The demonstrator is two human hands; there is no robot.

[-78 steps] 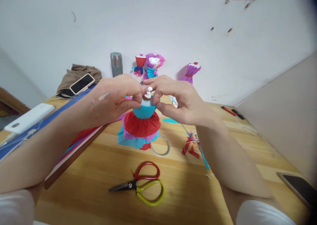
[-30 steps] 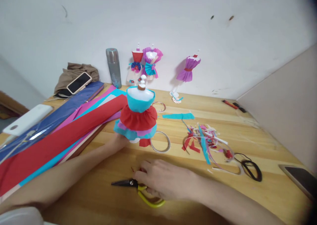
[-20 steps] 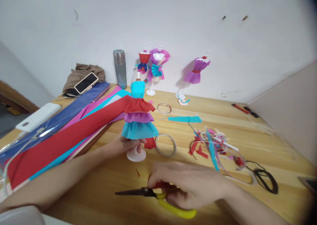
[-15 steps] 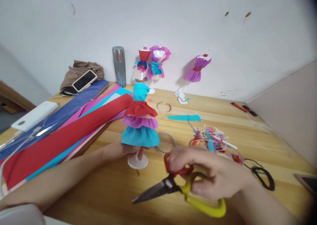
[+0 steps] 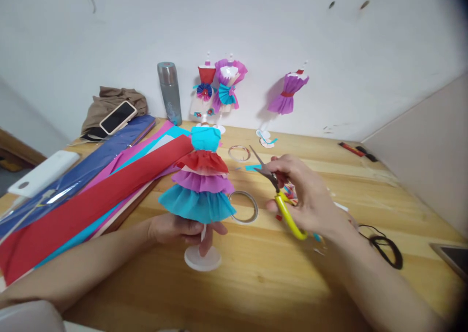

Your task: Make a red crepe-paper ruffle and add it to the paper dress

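Observation:
A miniature dress form wears a tiered crepe-paper dress with a turquoise top and red, purple and turquoise ruffles. Beneath the skirt, my left hand is closed around the thin stem, just above the round white base. My right hand grips scissors with a yellow handle loop; the other, red loop is mostly hidden by the fingers. Their blades are parted and point up and left, apart from the dress. Behind the blades lies a turquoise paper strip, partly covered. Paper scraps show beside the right hand.
Crepe-paper sheets fill the left side, with a phone and a white device nearby. A steel flask and several dressed forms stand along the wall. Tape rolls lie mid-table; a black cord is at right.
My right hand has lifted the scissors away from the table's front toward the scraps, and the blades have swung upward and spread. The dress form has come slightly nearer in my left hand.

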